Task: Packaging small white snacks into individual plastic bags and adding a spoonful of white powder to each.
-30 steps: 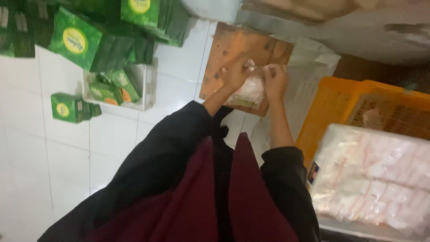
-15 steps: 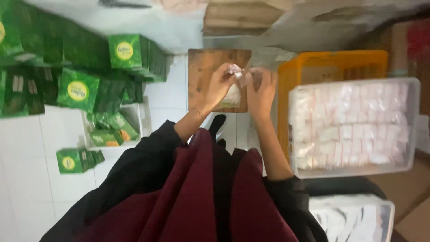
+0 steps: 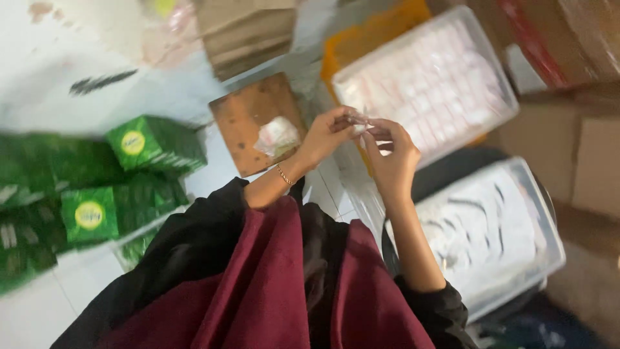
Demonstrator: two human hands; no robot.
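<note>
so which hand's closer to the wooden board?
Left. The left hand is just off the right edge of the wooden board; the right hand is farther right.

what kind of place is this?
Likely a small packing or stockroom area on a tiled floor. Stacks of green boxes, clear tubs of pale wrapped packets, and cardboard cartons surround the person, whose left hand and right hand hold a small clear packet.
</note>
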